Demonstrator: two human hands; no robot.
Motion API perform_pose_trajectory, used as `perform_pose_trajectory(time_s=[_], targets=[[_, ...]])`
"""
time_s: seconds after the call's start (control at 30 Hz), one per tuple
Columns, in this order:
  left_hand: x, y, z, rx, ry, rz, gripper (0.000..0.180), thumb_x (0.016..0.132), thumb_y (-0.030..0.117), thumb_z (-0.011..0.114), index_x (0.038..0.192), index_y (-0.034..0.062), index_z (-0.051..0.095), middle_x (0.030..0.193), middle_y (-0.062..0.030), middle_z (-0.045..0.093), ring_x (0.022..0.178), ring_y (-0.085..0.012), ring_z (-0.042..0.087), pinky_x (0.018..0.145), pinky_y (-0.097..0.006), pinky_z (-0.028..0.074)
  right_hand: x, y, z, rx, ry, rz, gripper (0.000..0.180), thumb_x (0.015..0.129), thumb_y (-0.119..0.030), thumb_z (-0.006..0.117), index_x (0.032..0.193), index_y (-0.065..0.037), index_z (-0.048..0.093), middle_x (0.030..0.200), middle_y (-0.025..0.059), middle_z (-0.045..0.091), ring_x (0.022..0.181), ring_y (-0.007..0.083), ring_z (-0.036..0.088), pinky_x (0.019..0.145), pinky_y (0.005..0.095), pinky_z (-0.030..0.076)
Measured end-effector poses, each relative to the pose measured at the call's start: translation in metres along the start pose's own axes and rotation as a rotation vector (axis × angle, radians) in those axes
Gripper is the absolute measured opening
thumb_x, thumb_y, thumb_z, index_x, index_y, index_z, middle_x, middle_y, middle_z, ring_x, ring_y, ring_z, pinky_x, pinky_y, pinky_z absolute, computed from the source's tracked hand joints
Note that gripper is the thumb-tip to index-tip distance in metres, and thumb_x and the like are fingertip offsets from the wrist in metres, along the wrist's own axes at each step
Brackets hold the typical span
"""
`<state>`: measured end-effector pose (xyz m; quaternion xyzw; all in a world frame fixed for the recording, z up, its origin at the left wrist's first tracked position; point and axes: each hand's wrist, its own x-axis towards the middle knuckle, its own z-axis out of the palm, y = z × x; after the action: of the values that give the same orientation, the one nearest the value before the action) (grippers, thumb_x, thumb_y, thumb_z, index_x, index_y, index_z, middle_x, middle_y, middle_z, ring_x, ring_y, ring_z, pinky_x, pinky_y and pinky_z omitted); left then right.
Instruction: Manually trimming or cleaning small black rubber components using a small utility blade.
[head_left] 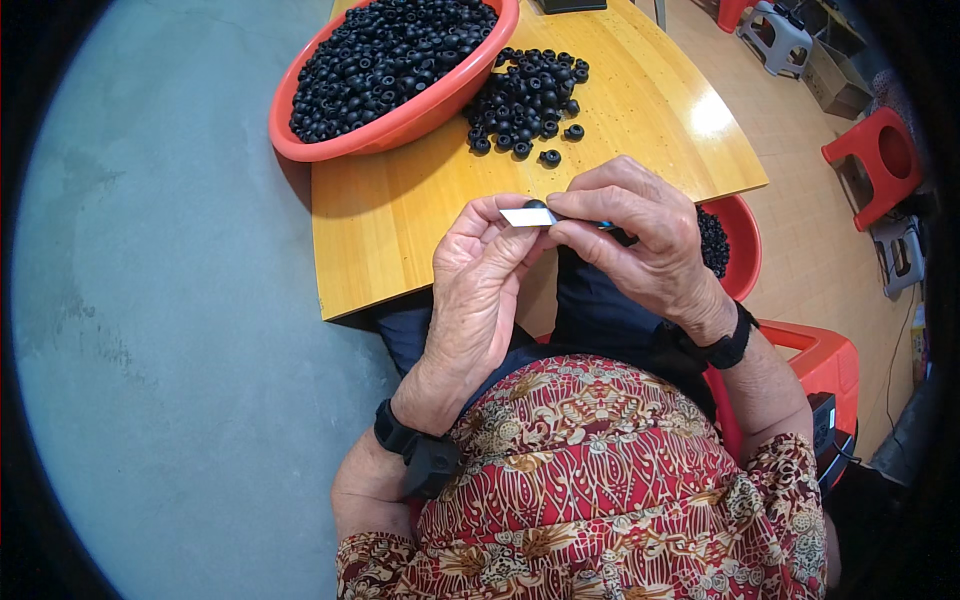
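My left hand (482, 268) pinches a small white strip (526, 217) with a small black ring (535, 204) sitting at its top edge. My right hand (640, 232) meets it from the right, fingertips closed on the same strip and on a thin blue-tipped tool (605, 226) that is mostly hidden. Both hands hover just past the near edge of the wooden table (400, 220). A loose pile of black rubber rings (527, 100) lies on the table beyond my hands.
A large red basin (400, 125) heaped with black rings stands at the table's far left. A second red basin (740, 245) with rings sits low at my right, below the table. Red stools (875, 160) stand on the floor to the right; grey floor lies left.
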<state>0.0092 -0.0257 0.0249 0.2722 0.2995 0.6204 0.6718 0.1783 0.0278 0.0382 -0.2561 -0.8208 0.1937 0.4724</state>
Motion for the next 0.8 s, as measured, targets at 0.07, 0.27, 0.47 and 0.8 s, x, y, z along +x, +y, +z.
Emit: perform_pose_trajectory(time_s=[0.07, 0.27, 0.47, 0.8], targets=[[0.0002, 0.0006, 0.0003, 0.004, 0.006, -0.017, 0.022, 0.092, 0.008, 0.060, 0.113, 0.0046, 0.054, 0.104, -0.0056, 0.062, 0.094, -0.0117, 0.060, 0.088, -0.027, 0.048, -0.0008, 0.0012, 0.0004, 0.001, 0.013, -0.003, 0.021, 0.074, -0.009, 0.076, 0.092, -0.003, 0.067, 0.084, 0.0092, 0.063, 0.078, 0.0246, 0.062, 0.066, 0.0334, 0.050], [0.0010, 0.0012, -0.0031, -0.040, 0.002, -0.026, 0.020, 0.091, 0.005, 0.061, 0.109, 0.0005, 0.053, 0.104, -0.0097, 0.063, 0.098, -0.0149, 0.062, 0.094, -0.029, 0.050, 0.0003, -0.0001, 0.0003, 0.017, -0.012, 0.003, 0.020, 0.074, -0.008, 0.075, 0.092, -0.003, 0.067, 0.084, 0.0097, 0.063, 0.078, 0.0250, 0.062, 0.066, 0.0333, 0.051], [0.0018, -0.0007, -0.0017, -0.002, 0.012, -0.025, 0.021, 0.092, 0.006, 0.061, 0.110, 0.0013, 0.053, 0.102, -0.0083, 0.063, 0.096, -0.0143, 0.062, 0.092, -0.028, 0.050, -0.0012, 0.0062, 0.0015, 0.036, 0.017, 0.043, 0.019, 0.075, -0.008, 0.075, 0.091, -0.003, 0.067, 0.083, 0.0103, 0.063, 0.077, 0.0254, 0.063, 0.066, 0.0336, 0.050], [0.0023, -0.0005, -0.0042, -0.095, -0.003, -0.073, 0.024, 0.091, 0.012, 0.063, 0.113, 0.0080, 0.055, 0.103, -0.0029, 0.063, 0.093, -0.0109, 0.060, 0.088, -0.029, 0.047, -0.0010, 0.0031, 0.0015, 0.061, 0.023, 0.022, 0.019, 0.075, -0.008, 0.074, 0.092, -0.002, 0.067, 0.083, 0.0105, 0.064, 0.077, 0.0252, 0.063, 0.066, 0.0332, 0.051]])
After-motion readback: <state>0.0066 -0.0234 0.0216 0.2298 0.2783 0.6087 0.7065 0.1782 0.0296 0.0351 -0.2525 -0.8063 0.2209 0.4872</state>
